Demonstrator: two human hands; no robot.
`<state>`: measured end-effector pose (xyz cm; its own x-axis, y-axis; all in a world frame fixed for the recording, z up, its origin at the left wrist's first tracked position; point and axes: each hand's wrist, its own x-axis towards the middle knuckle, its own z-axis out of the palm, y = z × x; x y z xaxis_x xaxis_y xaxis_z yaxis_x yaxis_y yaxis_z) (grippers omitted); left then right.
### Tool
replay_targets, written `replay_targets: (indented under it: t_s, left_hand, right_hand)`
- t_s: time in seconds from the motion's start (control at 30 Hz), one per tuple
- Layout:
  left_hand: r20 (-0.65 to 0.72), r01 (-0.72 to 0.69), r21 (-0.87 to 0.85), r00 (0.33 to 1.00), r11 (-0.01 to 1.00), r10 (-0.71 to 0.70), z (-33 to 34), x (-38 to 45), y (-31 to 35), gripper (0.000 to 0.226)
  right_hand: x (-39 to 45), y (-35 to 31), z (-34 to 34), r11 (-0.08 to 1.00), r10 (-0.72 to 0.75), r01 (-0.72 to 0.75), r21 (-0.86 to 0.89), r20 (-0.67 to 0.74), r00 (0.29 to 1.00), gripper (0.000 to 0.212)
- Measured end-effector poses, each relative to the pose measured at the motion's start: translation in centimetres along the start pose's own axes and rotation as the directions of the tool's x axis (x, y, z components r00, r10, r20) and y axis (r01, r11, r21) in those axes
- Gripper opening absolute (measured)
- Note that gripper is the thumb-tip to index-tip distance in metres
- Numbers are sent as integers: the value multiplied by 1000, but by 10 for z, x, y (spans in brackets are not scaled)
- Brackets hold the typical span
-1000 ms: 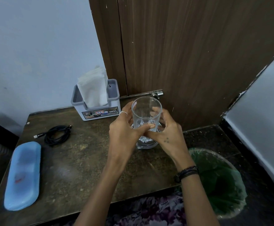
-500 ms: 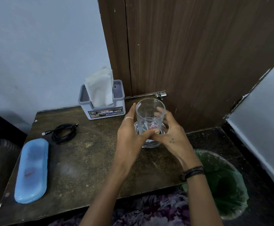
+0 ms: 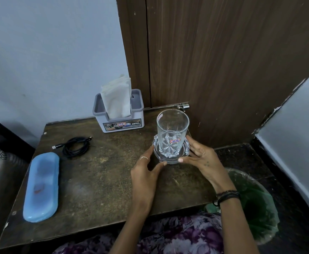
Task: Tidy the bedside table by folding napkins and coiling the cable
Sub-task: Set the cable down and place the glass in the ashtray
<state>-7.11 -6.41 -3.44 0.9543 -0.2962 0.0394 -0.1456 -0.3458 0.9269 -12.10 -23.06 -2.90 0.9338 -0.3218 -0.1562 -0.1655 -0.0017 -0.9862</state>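
Left of hands (image 3: 172, 163) (open, fingertips on coaster (image 3: 171, 153)): coiled cable (image 3: 75, 146), well apart.

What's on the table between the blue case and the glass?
Head view: only bare brown tabletop between the long blue plastic case and the clear drinking glass.

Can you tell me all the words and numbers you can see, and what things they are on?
"OPEL": on the label across the front of the grey napkin holder.
"169", as far as it can be read: handwritten on the small red-edged sticker on the clear glass.
The handwritten sticker and the little pictures on the holder's label, left of "OPEL", are too small and blurred to read.
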Motion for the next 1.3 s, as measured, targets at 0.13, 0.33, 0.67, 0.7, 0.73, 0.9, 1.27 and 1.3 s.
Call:
replay_targets:
  t_s: [0.13, 0.33, 0.67, 0.7, 0.73, 0.9, 1.27, 1.3]
  left_hand:
    - [-38, -19, -27, 999, 999, 18, 1, 10, -1, 56]
    - [-53, -65, 37, 996, 997, 67, 3, 41, -4, 57]
    - [-66, -112, 98, 991, 989, 119, 12, 94, -4, 55]
    - [-67, -121, 102, 990, 987, 128, 13, 97, -5, 55]
    - [-67, -130, 107, 988, 986, 137, 14, 100, -5, 55]
    - [-88, -157, 91, 982, 983, 165, 19, 106, -6, 54]
    - [-240, -169, -8, 957, 986, 162, 2, 66, -3, 25]
    - [-297, -174, -19, 941, 985, 161, -4, 60, -5, 22]
  right_hand:
    - [11, 5, 1, 1000, -22, 22, 1, -26, 999, 89]
    - [42, 2, 2, 998, -59, 59, -2, -40, 997, 81]
    - [95, -8, -2, 992, -121, 121, 33, -18, 993, 77]
    - [100, -9, -2, 991, -125, 126, 36, -18, 992, 77]
    - [104, -9, -2, 991, -131, 131, 40, -16, 991, 76]
    - [117, -10, -3, 989, -145, 144, 38, 3, 989, 76]
    - [87, -14, 17, 973, -229, 200, -115, -364, 903, 52]
    - [81, -16, 24, 951, -308, 250, -185, -461, 832, 34]
